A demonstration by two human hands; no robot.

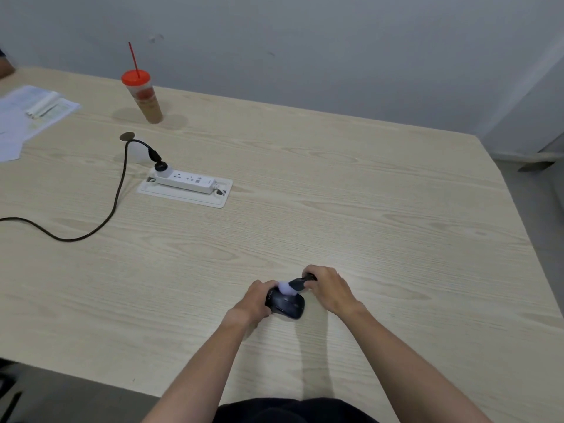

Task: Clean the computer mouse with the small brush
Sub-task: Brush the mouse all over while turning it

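Near the tabletop's front edge the mouse (287, 305) is gripped by the left hand (258, 297); the brush (294, 285), pinched by the right hand (328, 288), is being swept; light strokes are needed next

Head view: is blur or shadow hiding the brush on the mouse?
Head view: the brush bristles look soft, perhaps from motion, yet they visibly meet the mouse; arm shadows fall toward the near table edge, not over it; wide-angle bending curves the table's edges; no glare.
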